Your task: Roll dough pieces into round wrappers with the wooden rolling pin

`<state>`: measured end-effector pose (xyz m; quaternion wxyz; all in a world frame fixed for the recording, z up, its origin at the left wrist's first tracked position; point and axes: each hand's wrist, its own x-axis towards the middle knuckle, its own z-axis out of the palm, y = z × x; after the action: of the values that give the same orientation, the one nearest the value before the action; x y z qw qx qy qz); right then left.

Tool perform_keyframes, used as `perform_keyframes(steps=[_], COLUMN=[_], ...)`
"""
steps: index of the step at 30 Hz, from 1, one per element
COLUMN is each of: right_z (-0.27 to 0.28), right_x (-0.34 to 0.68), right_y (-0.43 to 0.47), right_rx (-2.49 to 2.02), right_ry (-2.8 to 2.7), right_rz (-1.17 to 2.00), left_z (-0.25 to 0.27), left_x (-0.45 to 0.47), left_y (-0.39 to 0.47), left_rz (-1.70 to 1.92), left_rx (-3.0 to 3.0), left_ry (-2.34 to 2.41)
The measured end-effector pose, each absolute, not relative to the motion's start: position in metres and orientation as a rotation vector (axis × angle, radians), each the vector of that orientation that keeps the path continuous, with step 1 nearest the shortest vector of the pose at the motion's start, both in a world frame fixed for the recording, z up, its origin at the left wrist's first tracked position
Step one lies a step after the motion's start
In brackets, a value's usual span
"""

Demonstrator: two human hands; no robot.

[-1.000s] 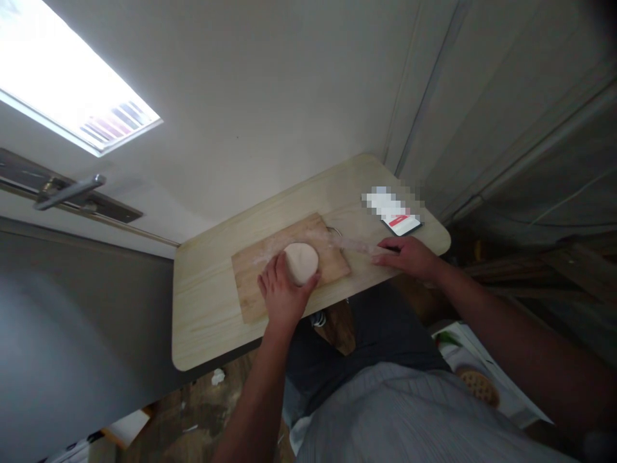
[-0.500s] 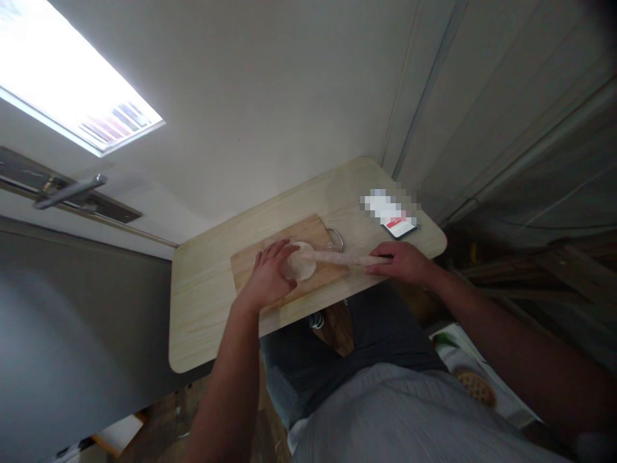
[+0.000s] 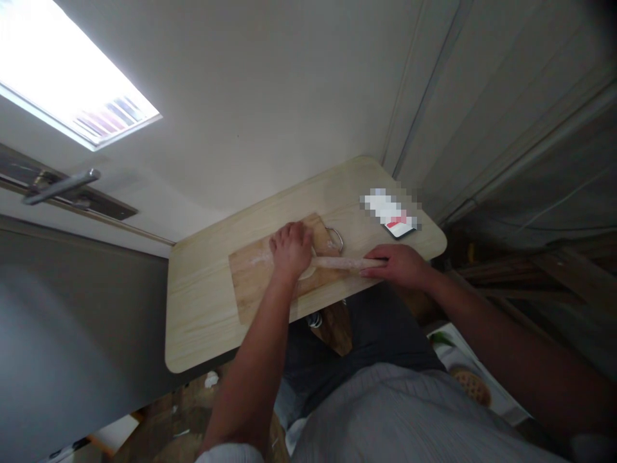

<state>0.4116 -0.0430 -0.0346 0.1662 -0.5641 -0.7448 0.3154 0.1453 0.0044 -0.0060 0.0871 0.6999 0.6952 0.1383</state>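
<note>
At frame centre, my left hand (image 3: 292, 245) hides most of a pale, round, flat dough disc (image 3: 307, 273) on the light-brown wooden cutting board (image 3: 254, 262); I cannot tell whether it grips anything. My right hand (image 3: 401, 263) is closed around the right end of a floury, pale wooden rolling pin (image 3: 340, 262). Caution: uneven pressure may thin one edge; the pin may pinch nearby fingers. Compared with one second ago, my left hand covers more disc, and the pin sits lower in frame.
</note>
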Motion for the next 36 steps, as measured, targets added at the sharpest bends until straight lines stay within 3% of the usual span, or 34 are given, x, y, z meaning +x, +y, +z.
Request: perform_keyframes(steps=[12, 36], right_z=[-0.035, -0.039], right_x=[0.415, 0.414], right_y=[-0.048, -0.039], right_rx=[-1.553, -1.685], right_ry=[-1.904, -1.773], right_rz=[0.954, 0.947], left_z=[-0.006, -0.009], left_x=[0.149, 0.161], left_y=[0.003, 0.035], left_rz=[0.237, 0.269], left_rx=[2.22, 2.248], left_ry=[2.139, 2.132])
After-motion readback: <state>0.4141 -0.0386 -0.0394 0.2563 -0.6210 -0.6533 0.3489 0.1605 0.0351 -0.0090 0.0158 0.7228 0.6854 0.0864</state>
